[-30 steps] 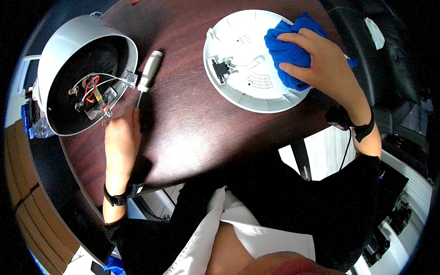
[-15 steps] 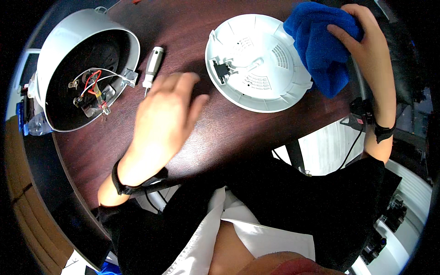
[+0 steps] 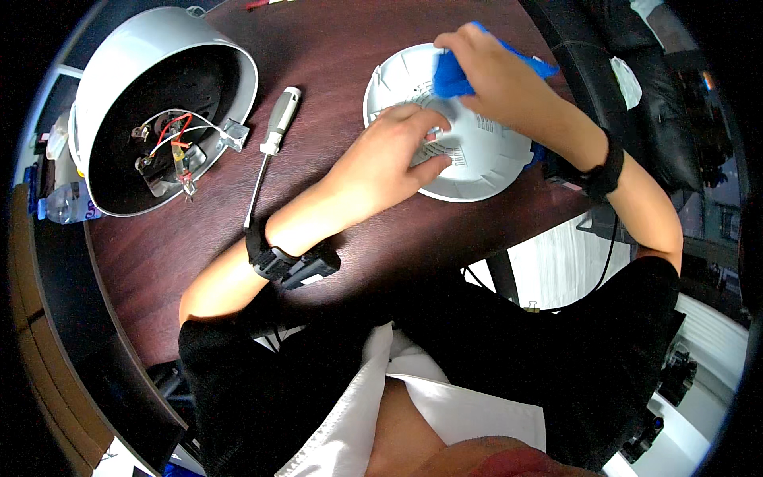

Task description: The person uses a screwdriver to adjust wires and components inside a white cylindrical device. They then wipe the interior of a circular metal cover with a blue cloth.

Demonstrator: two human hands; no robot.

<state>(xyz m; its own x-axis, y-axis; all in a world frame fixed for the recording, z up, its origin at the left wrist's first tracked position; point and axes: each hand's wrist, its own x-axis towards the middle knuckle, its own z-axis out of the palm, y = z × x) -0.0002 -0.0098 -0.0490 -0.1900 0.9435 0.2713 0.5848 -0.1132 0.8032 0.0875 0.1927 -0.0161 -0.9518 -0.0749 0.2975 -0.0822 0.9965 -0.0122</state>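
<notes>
My left hand reaches over the left part of a round white plastic cover, fingers curved and thumb spread apart. Nothing shows in its grasp; whether the fingertips touch the cover I cannot tell. A bunched blue cloth is gripped in my right hand, above the cover's far side. The cover lies with its ribbed, vented inside facing up, partly hidden by both hands. To the left of it, a screwdriver with a grey and white handle lies on the table beyond my left forearm.
At the far left a silver-grey round housing rests on its side, its wires and metal parts exposed. A plastic bottle lies behind it. The dark wooden table ends near my lap. A black padded chair stands at right.
My left hand has moved right, from beside the screwdriver to over the cover. My right hand has brought the blue cloth leftward, from the cover's right edge to over its far part.
</notes>
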